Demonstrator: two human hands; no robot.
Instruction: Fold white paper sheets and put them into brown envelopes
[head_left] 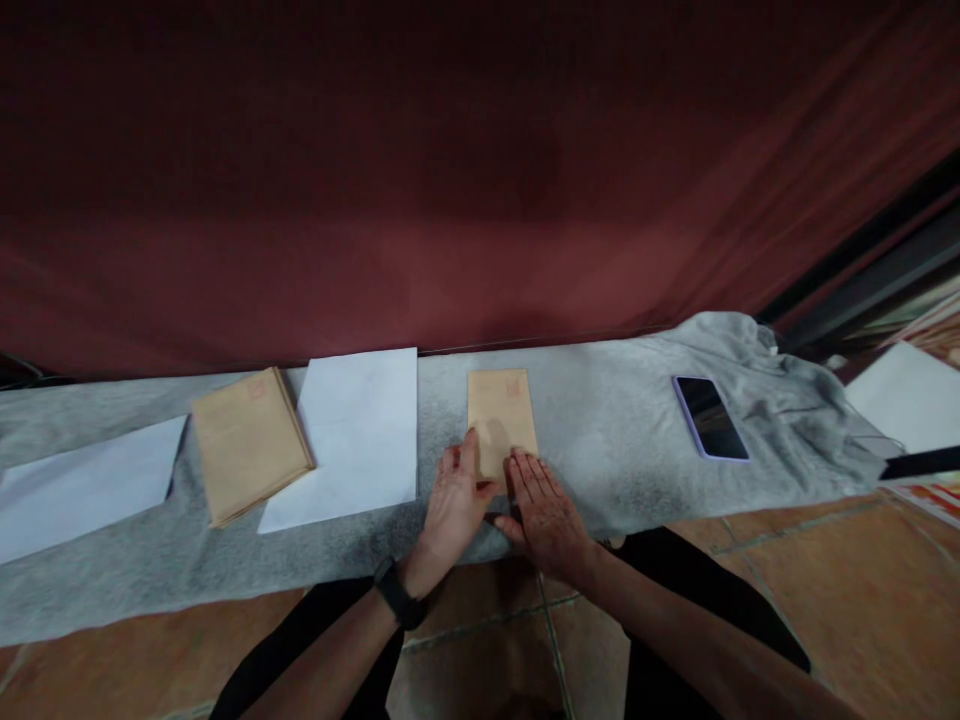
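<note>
A single brown envelope [496, 405] with a faint red printed mark lies flat on the grey cloth, right in front of me. My left hand [455, 495] rests at its lower left edge, index finger stretched along the side and thumb at the near edge. Flat on the lower right part of the envelope lie the outstretched fingers of my right hand [544, 505]. Neither hand grips anything. The envelope's near corners are partly hidden by my hands. To the left, a stack of brown envelopes [247, 440] overlaps a white sheet of paper [364, 430].
The grey cloth [592, 430] covers a long narrow surface and is bunched up at the right. A phone with a purple edge [711, 418] lies on it. Another white sheet [90, 487] is at far left. Dark red fabric [450, 200] hangs behind; tiled floor [825, 580] lies below.
</note>
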